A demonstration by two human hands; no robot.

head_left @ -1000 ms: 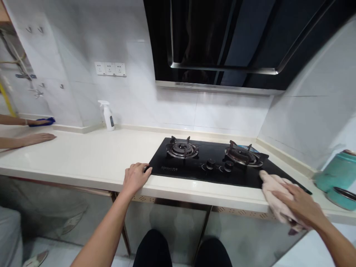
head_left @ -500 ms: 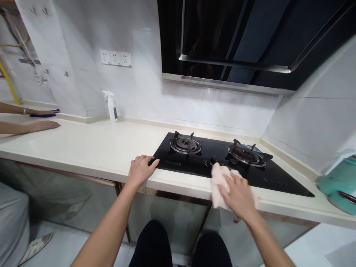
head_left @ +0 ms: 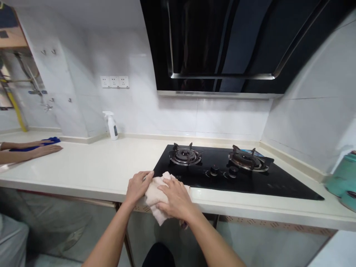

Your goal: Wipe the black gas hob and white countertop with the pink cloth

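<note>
A pale pink cloth lies bunched over the counter's front edge, at the front left corner of the black gas stove. Pressing down on the cloth is my right hand, its fingers spread over it. Part of the cloth hangs below the edge. My left hand rests on the counter just left of the stove, palm down with nothing in it, close beside the cloth. Two control knobs and two burners are on the stove to the right.
A white spray bottle stands against the wall. At far left, another person's hands lie on the counter by a blue cloth. A black range hood hangs above. A green container sits at the right.
My right hand has slid the pink cloth left along the stove's front edge, up to my left hand. My left hand stays in place. The camera view has tilted up slightly.
</note>
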